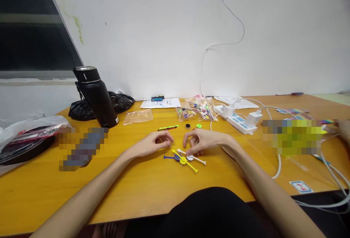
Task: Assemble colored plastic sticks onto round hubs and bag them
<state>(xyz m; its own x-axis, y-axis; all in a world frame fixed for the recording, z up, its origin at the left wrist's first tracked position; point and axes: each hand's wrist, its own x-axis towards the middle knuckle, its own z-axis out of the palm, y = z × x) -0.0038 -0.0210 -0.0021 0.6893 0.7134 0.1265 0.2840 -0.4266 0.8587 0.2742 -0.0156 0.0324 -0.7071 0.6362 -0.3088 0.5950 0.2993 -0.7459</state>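
Note:
My left hand (153, 144) is curled above the table, thumb and index fingertips nearly together. Anything between them is too small to make out. My right hand (203, 141) is bent over a white plastic arrow spinner (194, 157), its thumb at the disc and its fingers apart. A yellow arrow spinner (183, 160) lies between the hands, partly over a blue arrow spinner (170, 157). Behind them lie a green arrow spinner (171, 127) beside dark and red ones, a black disc (187, 126) and a green disc (199, 126).
Clear bags of small coloured parts (203, 108), a flat plastic bag (138, 117) and papers (172, 103) lie toward the wall. A black bottle (97, 97) stands left. A power strip (240, 123) with white cables is at right. Another person's hand (343, 130) shows at the right edge.

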